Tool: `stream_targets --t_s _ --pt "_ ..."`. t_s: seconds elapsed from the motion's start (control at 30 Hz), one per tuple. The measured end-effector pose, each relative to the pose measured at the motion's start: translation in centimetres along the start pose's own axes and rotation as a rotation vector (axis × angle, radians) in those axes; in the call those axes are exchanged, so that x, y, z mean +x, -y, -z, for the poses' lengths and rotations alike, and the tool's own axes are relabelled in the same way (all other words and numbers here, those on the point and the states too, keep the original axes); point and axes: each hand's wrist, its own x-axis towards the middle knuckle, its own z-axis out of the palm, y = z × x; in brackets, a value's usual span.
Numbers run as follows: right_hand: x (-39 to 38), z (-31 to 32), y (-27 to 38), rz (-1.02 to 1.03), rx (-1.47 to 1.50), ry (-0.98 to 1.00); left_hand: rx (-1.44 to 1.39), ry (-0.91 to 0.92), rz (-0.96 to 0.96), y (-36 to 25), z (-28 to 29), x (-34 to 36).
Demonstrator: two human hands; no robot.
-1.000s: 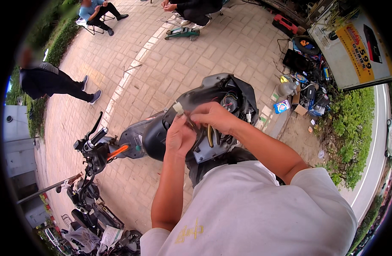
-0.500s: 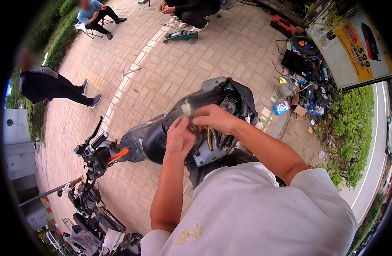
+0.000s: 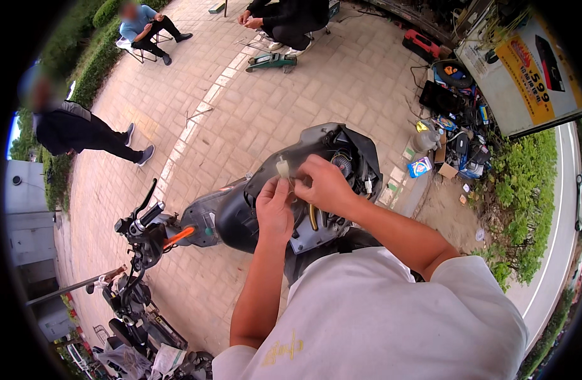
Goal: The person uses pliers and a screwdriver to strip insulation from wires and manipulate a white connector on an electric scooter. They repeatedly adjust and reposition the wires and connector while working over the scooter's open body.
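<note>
My left hand (image 3: 275, 206) pinches a small whitish plastic wire connector (image 3: 282, 168) between thumb and fingertips, its narrow end pointing up. Right beside it, my right hand (image 3: 325, 182) has its fingers curled together; what they grip, if anything, is too small to make out. Both hands are above the rear of a dark scooter (image 3: 237, 215), whose black seat lies to their left. The scooter's tail is opened up, with bundled wires (image 3: 341, 161) showing inside it. Yellow and black cables (image 3: 313, 217) run below my right hand, partly covered by it.
Handlebars (image 3: 145, 221) stand at the left, with another parked two-wheeler below them. A green floor jack (image 3: 272, 61) rests on the paving near a crouching person (image 3: 297, 25). One person sits and another stands farther left. Tools, boxes and a bottle (image 3: 424, 140) pile up at right.
Both hands have shifted slightly right with the connector. My right fingers have curled in more tightly beside it. The whole view has moved a little.
</note>
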Motion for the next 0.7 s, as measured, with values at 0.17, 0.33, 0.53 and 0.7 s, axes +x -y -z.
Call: stream_targets --t_s 0.17,0.33,0.53,0.7 --pt "-0.3 0.1 0.8 0.150 -0.290 -0.152 -0.011 -0.035 -0.103 1.6 -0.6 0.0" --pt "-1.2 -0.2 0.7 -0.002 -0.078 -0.148 -0.031 -0.054 -0.119 1.6 -0.6 -0.3" --pt "-1.8 0.5 0.9 -0.378 0.289 0.052 -0.078 -0.118 -0.115 1.2 -1.0 -0.9" --pt "-2.8 -0.3 1.1 -0.437 0.424 0.059 -0.094 -0.082 -0.124 1.2 -0.5 -1.1"
